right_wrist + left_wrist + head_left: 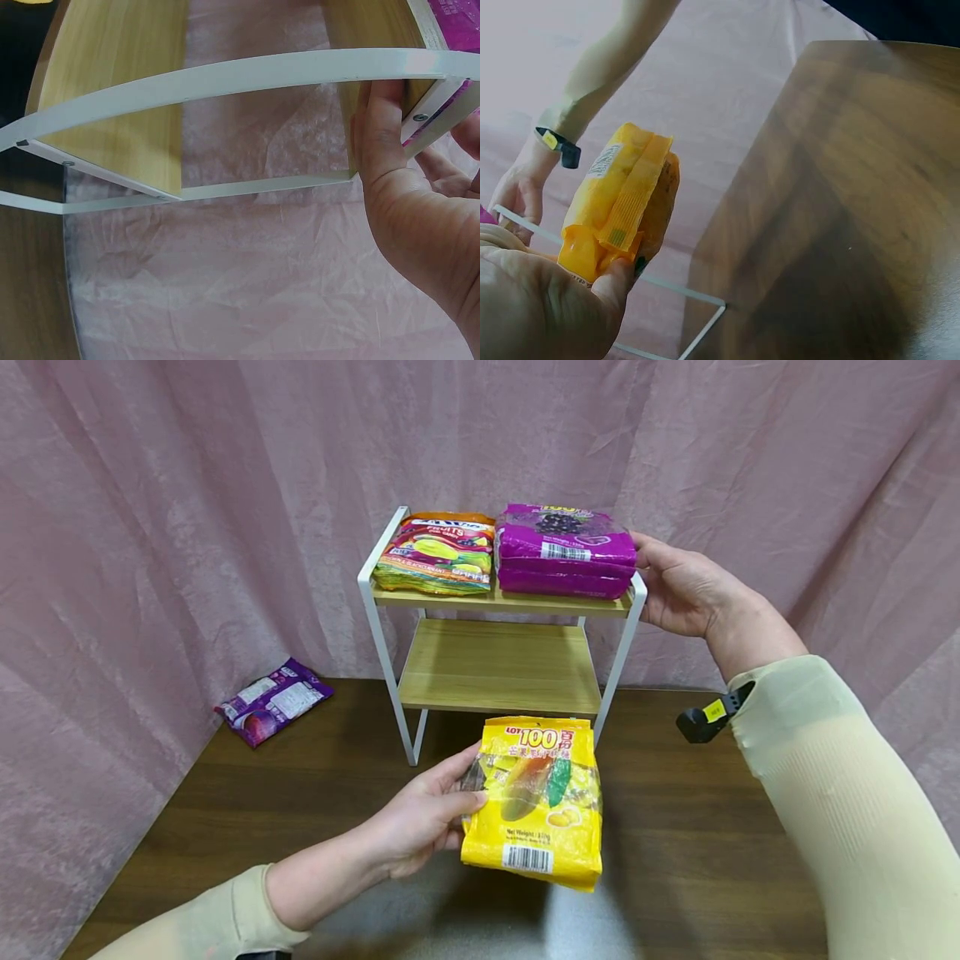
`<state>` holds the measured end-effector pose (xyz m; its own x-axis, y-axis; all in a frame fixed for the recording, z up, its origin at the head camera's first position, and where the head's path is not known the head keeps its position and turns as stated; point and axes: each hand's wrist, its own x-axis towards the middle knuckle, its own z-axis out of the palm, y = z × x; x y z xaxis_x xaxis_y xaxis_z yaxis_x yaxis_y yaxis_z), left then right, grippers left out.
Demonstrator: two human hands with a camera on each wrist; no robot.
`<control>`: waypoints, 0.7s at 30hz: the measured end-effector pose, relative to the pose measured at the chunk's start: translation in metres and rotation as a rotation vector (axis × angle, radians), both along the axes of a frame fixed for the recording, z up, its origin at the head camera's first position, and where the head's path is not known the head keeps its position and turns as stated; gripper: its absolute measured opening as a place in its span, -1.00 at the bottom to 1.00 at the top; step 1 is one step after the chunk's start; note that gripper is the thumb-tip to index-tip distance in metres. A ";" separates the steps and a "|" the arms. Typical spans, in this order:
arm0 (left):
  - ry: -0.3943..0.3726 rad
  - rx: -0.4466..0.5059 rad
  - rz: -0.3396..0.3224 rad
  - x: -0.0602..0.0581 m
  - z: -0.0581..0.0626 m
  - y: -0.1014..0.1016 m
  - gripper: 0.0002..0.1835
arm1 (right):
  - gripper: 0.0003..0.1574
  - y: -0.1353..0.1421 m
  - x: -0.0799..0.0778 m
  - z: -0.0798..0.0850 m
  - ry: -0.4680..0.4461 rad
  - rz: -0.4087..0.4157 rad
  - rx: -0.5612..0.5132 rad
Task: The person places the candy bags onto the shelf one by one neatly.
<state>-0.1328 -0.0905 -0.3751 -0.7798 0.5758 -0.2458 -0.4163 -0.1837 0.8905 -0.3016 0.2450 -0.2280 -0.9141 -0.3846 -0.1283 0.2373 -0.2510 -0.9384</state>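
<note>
My left hand [420, 818] grips a yellow mango candy bag [536, 806] by its left side, thumb on the front, in front of the shelf rack. The left wrist view shows the same yellow bag [619, 195] from its end. My right hand [686, 589] holds the right end of the two-tier shelf rack [498, 664] at its top board. In the right wrist view a finger [386, 135] reaches under that board, behind the white side frame. A purple blackcurrant candy bag [566, 556] lies there, close to my right fingers; whether they touch it is unclear.
A red and orange fruit candy bag [438, 553] lies left of the purple bag on the top board. Another purple packet [275, 700] lies on the brown table [720, 827] at the left, by the pink curtain [187, 485]. A curtain hangs behind the rack.
</note>
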 end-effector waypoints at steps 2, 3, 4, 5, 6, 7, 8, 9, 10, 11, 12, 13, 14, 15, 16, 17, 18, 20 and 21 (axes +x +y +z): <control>0.007 -0.003 0.007 -0.001 0.003 -0.001 -0.26 | -0.22 0.000 0.000 0.000 -0.001 0.001 -0.005; 0.011 -0.005 0.008 -0.002 0.004 -0.001 -0.26 | -0.22 0.000 0.000 0.000 0.000 0.001 -0.004; 0.016 -0.007 0.011 -0.003 0.005 -0.001 -0.26 | -0.22 0.000 0.000 0.000 0.000 0.002 -0.003; 0.018 -0.007 0.014 -0.004 0.006 -0.002 -0.26 | -0.22 0.000 0.000 0.000 0.002 0.003 -0.001; 0.019 -0.010 0.018 -0.005 0.007 -0.002 -0.26 | -0.22 0.000 0.000 0.000 0.002 0.005 -0.002; 0.020 -0.009 0.020 -0.005 0.007 -0.002 -0.25 | -0.22 0.000 0.000 0.000 0.001 0.005 -0.002; 0.023 -0.008 0.021 -0.006 0.008 -0.003 -0.25 | -0.23 0.000 0.000 0.000 0.002 0.006 -0.001; 0.024 -0.005 0.021 -0.007 0.009 -0.003 -0.25 | -0.23 0.000 0.000 0.000 0.004 0.008 0.004; 0.025 -0.004 0.022 -0.008 0.010 -0.003 -0.26 | -0.23 0.000 0.001 0.001 0.003 0.008 0.003; 0.026 -0.001 0.021 -0.009 0.011 -0.004 -0.26 | -0.22 0.000 0.001 0.001 0.002 0.008 0.002; 0.028 0.002 0.020 -0.010 0.012 -0.004 -0.26 | -0.22 0.000 0.001 0.001 0.000 0.007 0.000; 0.030 0.005 0.019 -0.010 0.013 -0.004 -0.26 | -0.22 0.000 0.001 0.001 0.003 0.007 0.006; 0.034 0.004 0.019 -0.011 0.014 -0.004 -0.27 | -0.22 0.000 0.001 0.001 0.003 0.005 0.007; 0.036 0.004 0.019 -0.012 0.015 -0.004 -0.27 | -0.21 0.000 0.001 0.001 0.002 0.002 0.008; 0.037 0.004 0.021 -0.012 0.015 -0.003 -0.27 | -0.21 0.000 0.001 0.001 -0.001 -0.004 0.006; 0.038 0.006 0.021 -0.013 0.016 -0.003 -0.27 | -0.21 0.000 0.001 0.001 -0.002 -0.007 0.008; 0.038 0.007 0.023 -0.014 0.017 -0.003 -0.27 | -0.22 0.000 0.002 0.001 -0.003 -0.010 0.010; 0.040 0.005 0.032 -0.015 0.018 -0.002 -0.26 | -0.22 0.000 0.002 0.001 -0.006 -0.016 0.009; 0.042 0.007 0.036 -0.016 0.019 -0.001 -0.26 | -0.22 0.000 0.002 0.001 -0.005 -0.016 0.011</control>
